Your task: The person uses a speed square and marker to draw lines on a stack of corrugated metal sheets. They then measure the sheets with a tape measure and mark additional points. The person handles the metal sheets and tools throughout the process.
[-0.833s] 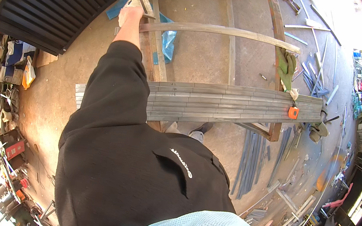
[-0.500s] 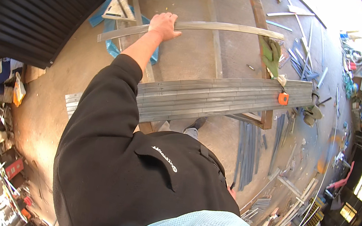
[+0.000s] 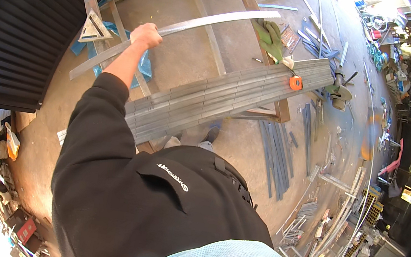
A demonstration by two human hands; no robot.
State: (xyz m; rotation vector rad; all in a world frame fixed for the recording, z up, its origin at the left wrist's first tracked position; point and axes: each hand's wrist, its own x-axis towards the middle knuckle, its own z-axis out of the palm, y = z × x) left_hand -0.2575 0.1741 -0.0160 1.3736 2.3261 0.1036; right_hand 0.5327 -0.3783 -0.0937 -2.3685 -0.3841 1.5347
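Note:
My left hand [image 3: 146, 35] is closed around a long, flat-sided metal bar [image 3: 205, 21], gripping it left of its middle. The bar lies across the steel frame beyond a row of grey metal bars [image 3: 211, 90], which are laid side by side nearer to me. On the right part of that row sits an orange tape measure [image 3: 295, 83]. A green work glove [image 3: 270, 40] rests on the frame close to the bar's right end. My right hand is out of sight.
A triangular square [image 3: 93, 29] lies on the frame at the left, above blue plastic sheeting. What looks like an angle grinder [image 3: 339, 94] sits by the row's right end. Blue-grey metal strips [image 3: 275, 156] lie on the floor, with scattered offcuts behind. A dark corrugated panel [image 3: 25, 24] stands at the left.
My left hand's fingers were spread over the bar and are now curled around it. The whole view has shifted and turned. My right hand, partly seen before, has left the picture.

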